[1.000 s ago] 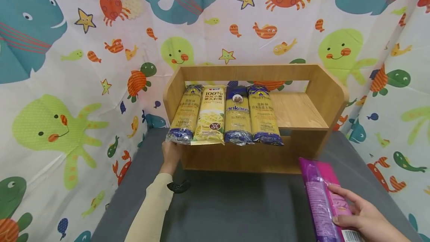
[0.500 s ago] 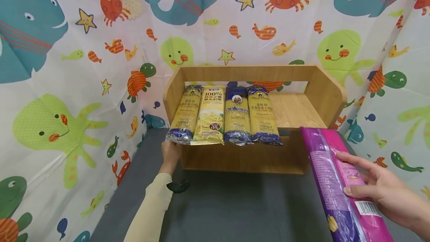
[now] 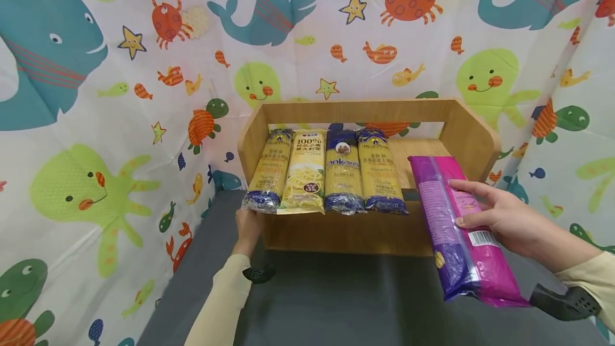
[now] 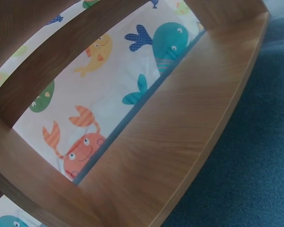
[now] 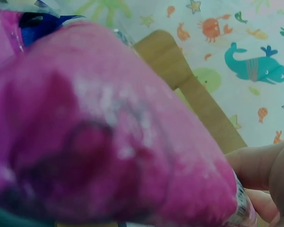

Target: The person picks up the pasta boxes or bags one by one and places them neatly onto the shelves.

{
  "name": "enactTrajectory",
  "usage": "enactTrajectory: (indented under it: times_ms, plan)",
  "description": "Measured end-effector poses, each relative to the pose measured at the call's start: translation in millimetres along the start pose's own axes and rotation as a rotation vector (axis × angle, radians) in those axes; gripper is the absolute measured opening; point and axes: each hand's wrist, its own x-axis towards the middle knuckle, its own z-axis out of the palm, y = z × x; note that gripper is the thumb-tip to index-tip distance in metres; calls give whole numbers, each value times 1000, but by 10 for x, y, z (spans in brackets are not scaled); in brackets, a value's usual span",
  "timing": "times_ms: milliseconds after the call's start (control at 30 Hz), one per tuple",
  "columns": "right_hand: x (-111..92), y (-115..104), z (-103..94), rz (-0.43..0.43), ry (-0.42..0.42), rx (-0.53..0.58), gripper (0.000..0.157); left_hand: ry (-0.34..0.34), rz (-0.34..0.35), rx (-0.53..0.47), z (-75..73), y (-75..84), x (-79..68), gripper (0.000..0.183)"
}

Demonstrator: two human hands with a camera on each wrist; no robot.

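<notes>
My left hand [image 3: 249,228] grips the lower left side of a small two-level wooden shelf [image 3: 351,231]; its fingers are mostly hidden. In the right part of the head view, my right hand [image 3: 504,218] holds a pink and purple plastic food packet [image 3: 456,228] by its right edge. That packet is tilted, its top end just in front of the upper board's right part. In the right wrist view the pink packet [image 5: 123,127] fills most of the picture, with fingers [image 5: 260,163] at its edge. Side by side on the upper board lie several spaghetti packs [image 3: 343,175].
The bare right part of the upper board [image 3: 418,148] lies between the rightmost spaghetti pack [image 3: 381,175] and the right side panel [image 3: 468,138]. Below is a lower board [image 4: 180,113]. A dark grey surface [image 3: 336,298] carries the shelf; a sea-animal-print cloth [image 3: 288,79] hangs around it.
My right hand has lifted the pink and purple packet from low at the right, up and toward the upper board. The left hand keeps its place on the shelf. The view has tipped slightly.
</notes>
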Motion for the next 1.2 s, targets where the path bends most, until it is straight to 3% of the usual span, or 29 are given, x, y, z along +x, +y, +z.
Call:
enactTrajectory:
  times_ms: [133, 767, 1033, 1200]
  plan:
    - [155, -65, 24, -8, 12, -36, 90, 9, -4, 10, 4, -2, -4, 22]
    - [734, -304, -77, 17, -36, -78, 92, 19, -18, 12, 15, -9, -25, 23]
    - [975, -423, -193, 57, -63, -88, 91, 4, -65, -18, 10, 15, -42, 25]
    - [1058, -481, -235, 51, -32, -109, 91, -8, -87, -22, 15, 25, -19, 26]
